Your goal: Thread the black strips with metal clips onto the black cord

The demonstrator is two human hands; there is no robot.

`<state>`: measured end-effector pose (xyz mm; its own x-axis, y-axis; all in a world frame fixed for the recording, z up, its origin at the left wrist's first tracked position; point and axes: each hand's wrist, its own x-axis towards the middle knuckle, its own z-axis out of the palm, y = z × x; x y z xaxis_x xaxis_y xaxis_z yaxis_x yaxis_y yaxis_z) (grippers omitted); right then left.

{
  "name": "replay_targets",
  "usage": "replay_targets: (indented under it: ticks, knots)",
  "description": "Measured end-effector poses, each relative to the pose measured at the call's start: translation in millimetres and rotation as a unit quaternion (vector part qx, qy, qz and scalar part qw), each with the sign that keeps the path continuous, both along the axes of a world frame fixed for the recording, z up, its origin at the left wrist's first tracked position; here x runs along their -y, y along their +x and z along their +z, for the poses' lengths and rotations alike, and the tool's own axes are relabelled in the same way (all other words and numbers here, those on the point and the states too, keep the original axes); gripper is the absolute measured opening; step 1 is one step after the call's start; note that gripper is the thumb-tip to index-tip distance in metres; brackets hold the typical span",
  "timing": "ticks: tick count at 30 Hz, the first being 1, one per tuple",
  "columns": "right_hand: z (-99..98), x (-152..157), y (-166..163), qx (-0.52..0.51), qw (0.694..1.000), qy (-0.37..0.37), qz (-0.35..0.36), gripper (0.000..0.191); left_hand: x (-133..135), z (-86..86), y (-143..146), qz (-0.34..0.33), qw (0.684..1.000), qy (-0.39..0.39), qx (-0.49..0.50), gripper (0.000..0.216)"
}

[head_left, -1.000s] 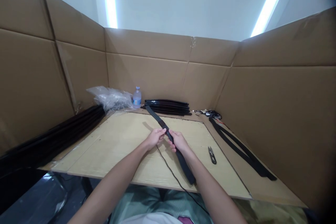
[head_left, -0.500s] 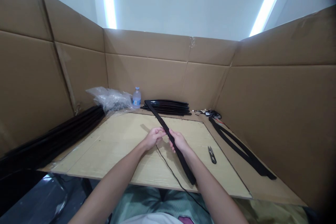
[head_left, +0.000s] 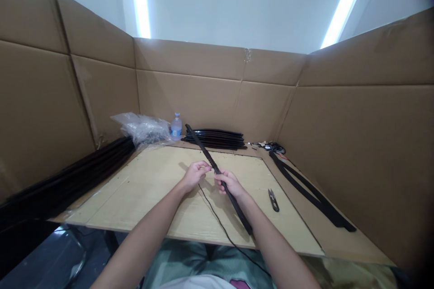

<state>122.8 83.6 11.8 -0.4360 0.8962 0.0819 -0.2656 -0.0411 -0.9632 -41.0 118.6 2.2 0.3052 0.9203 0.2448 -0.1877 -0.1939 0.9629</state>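
Note:
My right hand (head_left: 229, 182) is wrapped round a long black strip (head_left: 238, 211), held slantwise over the board. The strip's middle, just beyond my right fingers, looks ridged, as if wound with cord. Beside that stretch, my left hand (head_left: 196, 175) is closed in a pinch close to the strip's left side. A thin black cord (head_left: 217, 216) runs from under my left hand across the board and down over my lap. What sits between the left fingertips is too small to see clearly; the cord seems to lead there.
Small thread snips (head_left: 273, 200) lie on the board (head_left: 135, 198) at right. Two black strips (head_left: 312, 196) rest along the right edge. At the back are stacked black strips (head_left: 217, 139), a water bottle (head_left: 176, 127) and clear plastic bags (head_left: 144, 128). More dark strips (head_left: 74, 174) lie left. Cardboard walls (head_left: 190, 95) surround the table.
The black strip has turned about its length and now shows a narrower side. My left hand has shifted slightly left, and my right fingers have re-gripped around the strip.

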Motion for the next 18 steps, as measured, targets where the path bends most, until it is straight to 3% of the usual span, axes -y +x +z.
replay_targets:
  ticks: [6, 12, 18]
  knots:
    - [3.3, 5, 0, -0.002, 0.999, 0.035, 0.006, 0.028, 0, 4.6, -4, -0.002, 1.0, 0.014, -0.004, 0.031]
    - [7.0, 6, 0, 0.002, 1.0, 0.024, -0.014, 0.027, 2, 8.8, -8, 0.013, 1.0, 0.009, -0.005, 0.033]
    - [7.3, 6, -2, -0.012, 0.997, 0.053, -0.057, 0.042, 6, 11.0, -11, -0.001, 1.0, -0.016, 0.015, 0.032]
